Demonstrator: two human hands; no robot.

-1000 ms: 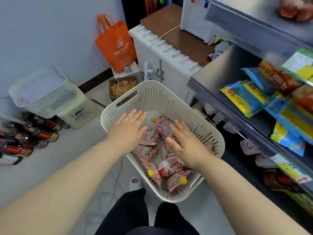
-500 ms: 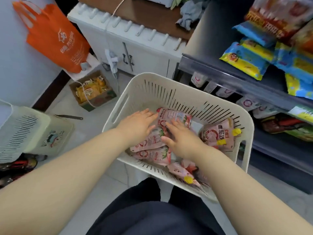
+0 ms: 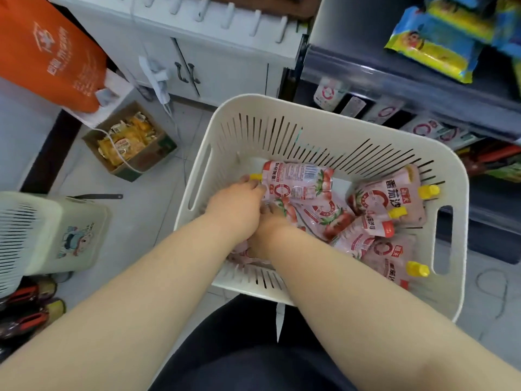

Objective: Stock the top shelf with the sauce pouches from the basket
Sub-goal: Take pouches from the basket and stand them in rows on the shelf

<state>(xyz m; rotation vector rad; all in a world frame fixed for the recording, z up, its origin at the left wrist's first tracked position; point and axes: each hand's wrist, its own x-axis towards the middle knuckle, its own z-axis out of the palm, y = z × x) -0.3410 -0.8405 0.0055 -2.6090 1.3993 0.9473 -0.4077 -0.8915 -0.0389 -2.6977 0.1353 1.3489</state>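
Sauce pouches (image 3: pixel 332 210) in white basket (image 3: pixel 282 131) (tiled floor (image 3: pixel 158 210) beneath), both hands among them

looks like a small shop's stockroom corner, probably: a dark retail shelf (image 3: pixel 394 77) with price-tag strips carrying snack packets (image 3: pixel 431 43), a carton of packaged goods (image 3: pixel 129 142) on the tiled floor, bottles (image 3: pixel 25 309) lined along the wall.

Bright, even indoor light, soft shadows; wide-angle bending and slight blur toward the edges.
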